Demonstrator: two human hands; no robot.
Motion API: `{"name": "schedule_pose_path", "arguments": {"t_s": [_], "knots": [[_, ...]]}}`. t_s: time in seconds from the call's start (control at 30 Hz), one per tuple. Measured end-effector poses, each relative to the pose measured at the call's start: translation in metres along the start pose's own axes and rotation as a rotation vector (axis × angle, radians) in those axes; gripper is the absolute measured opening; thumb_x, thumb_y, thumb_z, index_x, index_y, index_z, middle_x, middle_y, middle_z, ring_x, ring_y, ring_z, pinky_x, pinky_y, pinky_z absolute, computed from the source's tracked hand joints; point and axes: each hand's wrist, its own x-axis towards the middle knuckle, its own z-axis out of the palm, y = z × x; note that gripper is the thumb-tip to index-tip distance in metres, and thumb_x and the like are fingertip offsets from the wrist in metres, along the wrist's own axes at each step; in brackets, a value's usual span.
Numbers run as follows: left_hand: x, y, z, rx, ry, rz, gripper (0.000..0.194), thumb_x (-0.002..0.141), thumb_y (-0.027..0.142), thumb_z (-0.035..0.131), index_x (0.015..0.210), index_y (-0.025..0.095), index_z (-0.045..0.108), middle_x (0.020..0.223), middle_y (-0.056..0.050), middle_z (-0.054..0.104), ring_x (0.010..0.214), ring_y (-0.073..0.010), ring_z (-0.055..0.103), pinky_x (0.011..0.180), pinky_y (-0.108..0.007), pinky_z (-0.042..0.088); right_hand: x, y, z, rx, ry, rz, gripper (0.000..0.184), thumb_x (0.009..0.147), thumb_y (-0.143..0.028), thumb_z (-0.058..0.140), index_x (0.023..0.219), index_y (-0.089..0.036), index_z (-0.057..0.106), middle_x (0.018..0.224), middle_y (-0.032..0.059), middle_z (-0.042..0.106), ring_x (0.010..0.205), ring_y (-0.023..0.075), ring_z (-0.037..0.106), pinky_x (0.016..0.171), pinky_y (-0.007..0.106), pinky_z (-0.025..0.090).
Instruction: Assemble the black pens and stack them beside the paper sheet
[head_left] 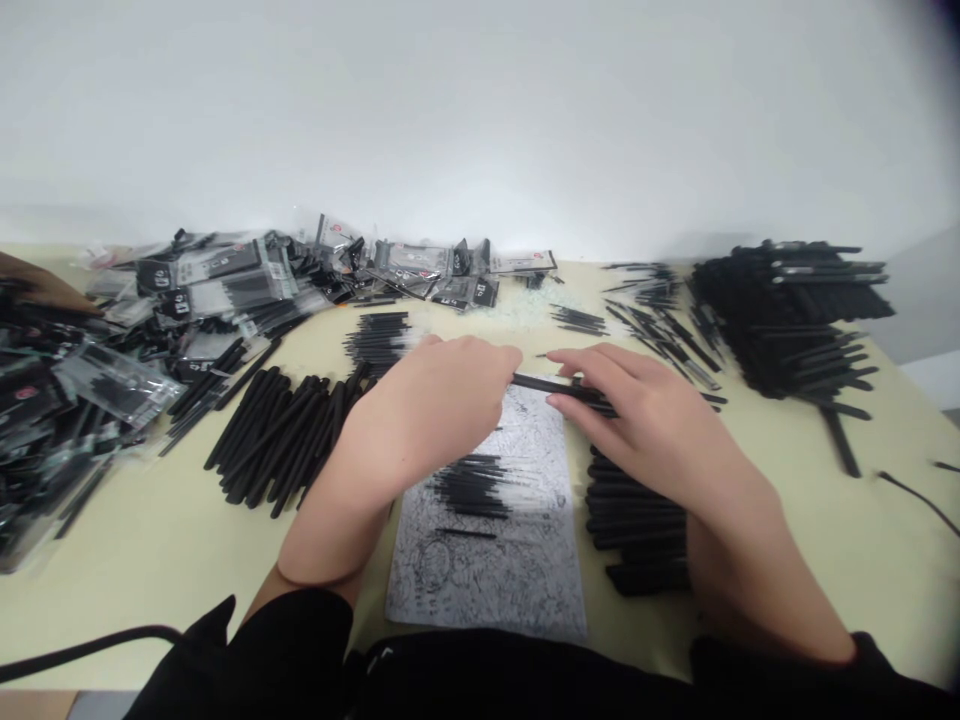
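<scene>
A black pen barrel (pixel 546 384) spans the gap between my hands above a scribbled sheet of paper (pixel 487 590). My left hand (pixel 439 405) is closed over the barrel's left end, its fingertips mostly hidden behind the back of the hand. Thumb and fingers of my right hand (pixel 637 410) pinch the other end. A thin dark tip shows by my right index finger; what it belongs to is unclear. Below, thin black pen refills (pixel 472 485) lie on the paper. Thick black barrels (pixel 277 435) are heaped left of my left forearm, and more black barrels (pixel 634 510) lie under my right hand.
Torn clear and black packets (pixel 217 280) pile up at the left and back. Another stack of refills (pixel 379 340) lies behind my left hand. Loose thin pieces (pixel 660 330) and a tall heap of black pens (pixel 780 320) stand at the right, near a cable (pixel 922 505).
</scene>
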Motion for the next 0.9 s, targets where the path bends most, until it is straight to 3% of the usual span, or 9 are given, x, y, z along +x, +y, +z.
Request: {"name": "schedule_pose_path", "arguments": {"t_s": [0.1, 0.3, 0.77, 0.9], "knots": [[0.0003, -0.0001, -0.0001, 0.013, 0.001, 0.002, 0.025, 0.091, 0.010, 0.031, 0.094, 0.016, 0.056, 0.084, -0.007, 0.064, 0.069, -0.0185, 0.057, 0.067, -0.032, 0.041, -0.0002, 0.0002, 0.0004, -0.017, -0.003, -0.017, 0.030, 0.096, -0.029, 0.044, 0.118, -0.016, 0.060, 0.104, 0.0109, 0.069, 0.096, 0.0236, 0.064, 0.083, 0.038, 0.050], [0.0004, -0.0009, -0.0007, 0.028, 0.007, 0.010, 0.025, 0.088, 0.008, 0.031, 0.090, 0.016, 0.055, 0.078, -0.005, 0.061, 0.061, -0.0173, 0.053, 0.060, -0.031, 0.038, -0.0001, 0.0011, 0.0013, -0.039, 0.003, -0.065, 0.027, 0.095, -0.021, 0.043, 0.110, -0.014, 0.065, 0.096, 0.0094, 0.070, 0.086, 0.0224, 0.065, 0.076, 0.037, 0.051], [-0.0008, -0.0010, 0.0007, 0.016, 0.011, 0.021, 0.023, 0.090, 0.008, 0.032, 0.094, 0.016, 0.054, 0.082, -0.005, 0.062, 0.061, -0.0160, 0.050, 0.057, -0.030, 0.033, 0.0005, 0.0034, 0.0019, -0.009, 0.114, -0.101, 0.016, 0.092, -0.022, 0.054, 0.103, -0.017, 0.063, 0.095, 0.0072, 0.068, 0.087, 0.0192, 0.064, 0.079, 0.033, 0.050], [-0.0010, -0.0009, 0.0000, 0.023, 0.010, 0.019, 0.024, 0.090, 0.009, 0.032, 0.096, 0.016, 0.054, 0.082, -0.005, 0.061, 0.061, -0.0162, 0.050, 0.057, -0.030, 0.034, 0.0002, 0.0030, 0.0019, -0.022, 0.098, -0.074, 0.022, 0.091, -0.027, 0.055, 0.108, -0.016, 0.062, 0.097, 0.0083, 0.068, 0.089, 0.0211, 0.064, 0.079, 0.034, 0.051]]}}
